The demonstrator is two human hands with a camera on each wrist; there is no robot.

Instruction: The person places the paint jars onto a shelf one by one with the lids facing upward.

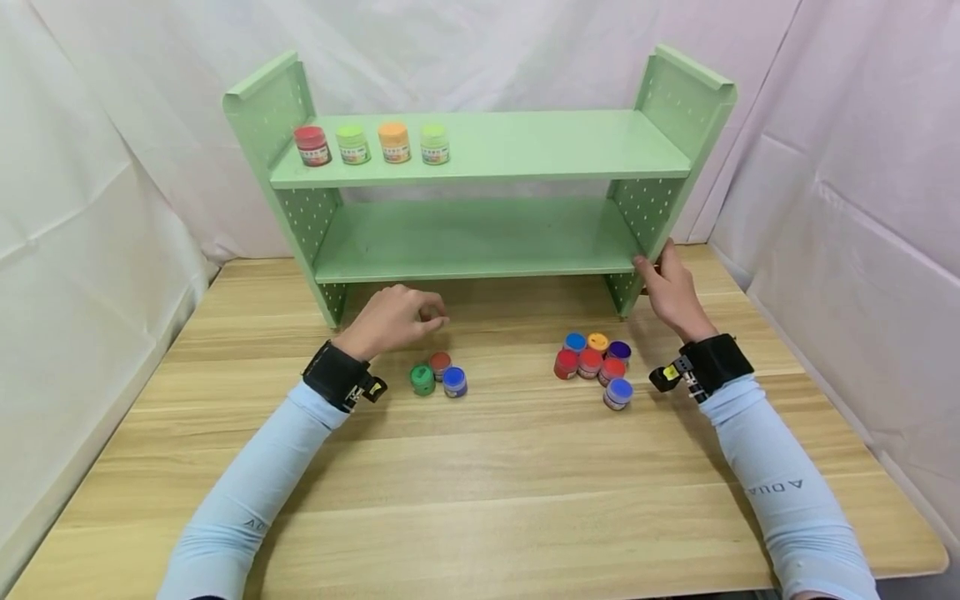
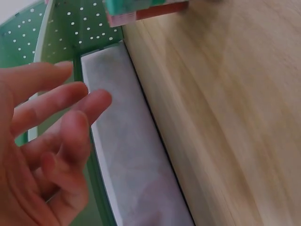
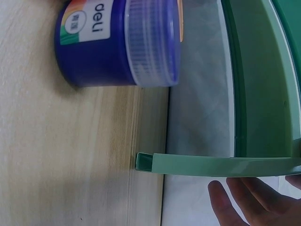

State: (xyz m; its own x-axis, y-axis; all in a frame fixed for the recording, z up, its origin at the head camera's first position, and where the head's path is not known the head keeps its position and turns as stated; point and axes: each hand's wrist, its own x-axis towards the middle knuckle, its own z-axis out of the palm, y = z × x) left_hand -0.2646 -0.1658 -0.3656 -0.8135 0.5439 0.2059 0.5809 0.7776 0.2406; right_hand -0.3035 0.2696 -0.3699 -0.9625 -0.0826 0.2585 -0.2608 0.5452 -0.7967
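Observation:
My left hand (image 1: 393, 321) hovers over the table in front of the shelf's left half, its fingers loosely bent with nothing between them. Just nearer than it stand a green paint jar (image 1: 422, 380), a brown-red paint jar (image 1: 440, 363) and a blue paint jar (image 1: 454, 382). At the far right, my right hand (image 1: 671, 292) grips the side panel of the green shelf (image 1: 480, 237), thumb at the front edge and fingers along the outside. In the right wrist view a dark blue paint jar (image 3: 96, 52) with a clear-edged lid looms close to the camera.
On the upper board's left stand a red jar (image 1: 312, 147), an orange jar (image 1: 394, 142) and two light green jars (image 1: 352, 145). A cluster of red jars (image 1: 589, 363), blue, purple and yellow ones sits on the wooden table (image 1: 480, 500). White cloth (image 1: 480, 54) hangs behind.

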